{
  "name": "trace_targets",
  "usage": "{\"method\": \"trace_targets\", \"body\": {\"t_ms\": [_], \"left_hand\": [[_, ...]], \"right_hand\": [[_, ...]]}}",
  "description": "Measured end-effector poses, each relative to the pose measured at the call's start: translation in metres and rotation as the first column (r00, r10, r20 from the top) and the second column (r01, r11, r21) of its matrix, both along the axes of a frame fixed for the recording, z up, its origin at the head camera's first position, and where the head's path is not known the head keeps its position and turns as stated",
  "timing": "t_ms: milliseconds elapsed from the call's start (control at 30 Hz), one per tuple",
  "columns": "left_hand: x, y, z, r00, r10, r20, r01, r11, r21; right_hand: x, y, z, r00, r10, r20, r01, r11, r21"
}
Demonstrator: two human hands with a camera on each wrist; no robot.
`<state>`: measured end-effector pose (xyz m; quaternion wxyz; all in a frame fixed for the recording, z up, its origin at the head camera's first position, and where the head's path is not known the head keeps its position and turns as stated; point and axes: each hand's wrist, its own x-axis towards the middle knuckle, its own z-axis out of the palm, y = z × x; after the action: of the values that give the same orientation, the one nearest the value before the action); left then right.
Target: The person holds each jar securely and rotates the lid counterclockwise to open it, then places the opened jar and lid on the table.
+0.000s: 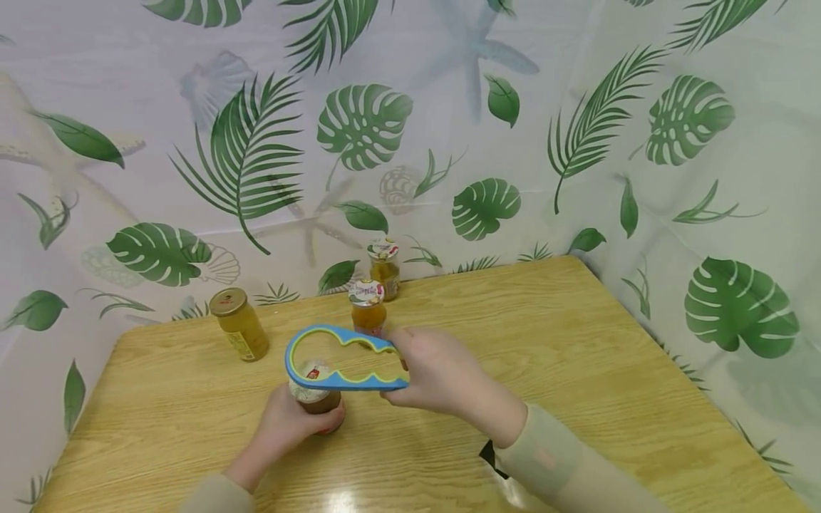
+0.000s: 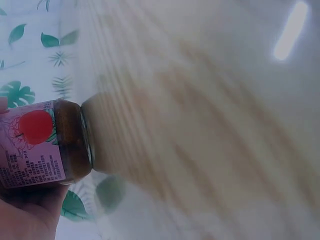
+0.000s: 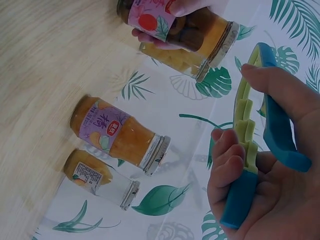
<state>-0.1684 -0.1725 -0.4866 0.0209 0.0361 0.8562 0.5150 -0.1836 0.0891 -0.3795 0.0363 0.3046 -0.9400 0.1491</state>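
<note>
My left hand [image 1: 287, 425] grips a glass jar [image 1: 321, 404] with a pale patterned lid. Dark contents fill it, and its pink label [image 2: 32, 145] bears a red fruit. In the left wrist view the jar's bottom faces the wooden tabletop. My right hand [image 1: 439, 370] holds a blue jar opener [image 1: 349, 385] with a scalloped green inner edge. Its wide looped end is above the jar's lid, which shows partly through the loop. From the right wrist view, fingers and thumb curl around the opener's two handles [image 3: 239, 202], and the opener is apart from the lid.
A yellow jar with a gold lid [image 1: 244, 329] stands at the back left of the wooden table [image 1: 532, 335]. Two fruit jars, an orange one [image 1: 368, 315] and a yellowish one [image 1: 385, 276], stand at the back middle. A leaf-patterned cloth [image 1: 410, 142] hangs behind and beside the table.
</note>
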Motion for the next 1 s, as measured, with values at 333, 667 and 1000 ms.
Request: {"method": "trace_targets", "body": {"t_ms": [333, 667, 1000], "left_hand": [[-0.004, 0.020, -0.003, 0.998, -0.058, -0.010, 0.059, 0.985, 0.164], [-0.005, 0.028, -0.005, 0.996, -0.086, -0.015, 0.087, 0.977, 0.197], [-0.004, 0.030, -0.005, 0.998, -0.052, -0.023, 0.055, 0.988, 0.147]], "right_hand": [[0.004, 0.004, 0.001, 1.000, 0.008, -0.014, -0.008, 1.000, 0.027], [0.005, 0.011, -0.001, 0.999, 0.012, 0.032, -0.014, 0.998, 0.063], [0.006, 0.015, -0.005, 0.997, -0.001, 0.082, -0.007, 0.996, 0.089]]}}
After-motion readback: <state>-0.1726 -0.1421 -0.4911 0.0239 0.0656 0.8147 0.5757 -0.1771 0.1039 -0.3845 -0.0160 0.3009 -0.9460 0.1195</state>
